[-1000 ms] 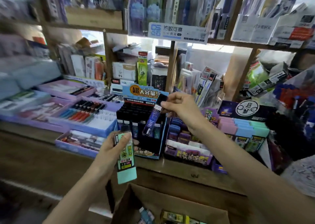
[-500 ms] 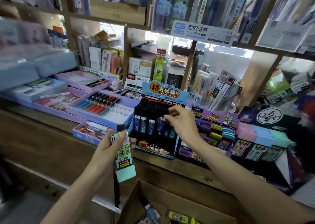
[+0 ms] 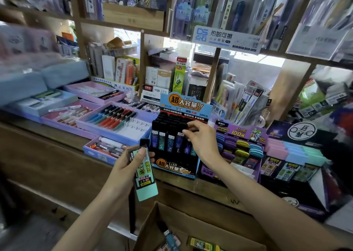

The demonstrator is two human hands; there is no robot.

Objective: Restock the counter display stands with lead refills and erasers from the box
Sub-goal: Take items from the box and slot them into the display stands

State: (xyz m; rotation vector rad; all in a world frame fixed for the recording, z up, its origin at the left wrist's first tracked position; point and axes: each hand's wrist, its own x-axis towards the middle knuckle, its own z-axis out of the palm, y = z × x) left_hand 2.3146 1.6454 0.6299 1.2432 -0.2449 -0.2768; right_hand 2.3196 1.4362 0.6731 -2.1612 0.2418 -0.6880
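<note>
- Two bare hands work at a crowded stationery counter, seen from a head-worn camera looking down.
- Right hand (image 3: 202, 142) reaches into the blue lead refill stand (image 3: 177, 142), a tiered display of dark tubes. Its fingertips pinch together on the black cap of a tube in the front-right rows.
- A second ago that hand held a dark refill tube in the air above the stand; now the tube sits down among the others, so one more slot looks filled.
- Left hand (image 3: 128, 166) is closed around a mint-green eraser (image 3: 146, 176) in a printed sleeve, held upright in front of the counter edge. A dark refill case (image 3: 144, 142) pokes up behind it in the same grip. It has barely shifted over the last second.
- Purple eraser stand (image 3: 238, 151) sits just right of the refill stand, with pastel erasers stacked further right.
- Cardboard box (image 3: 200, 224) stands open below the counter, with a few more packets visible inside.
- Judging by this, the refill step is finishing, and the eraser in the left hand likely goes next to the stands on the right.
</note>
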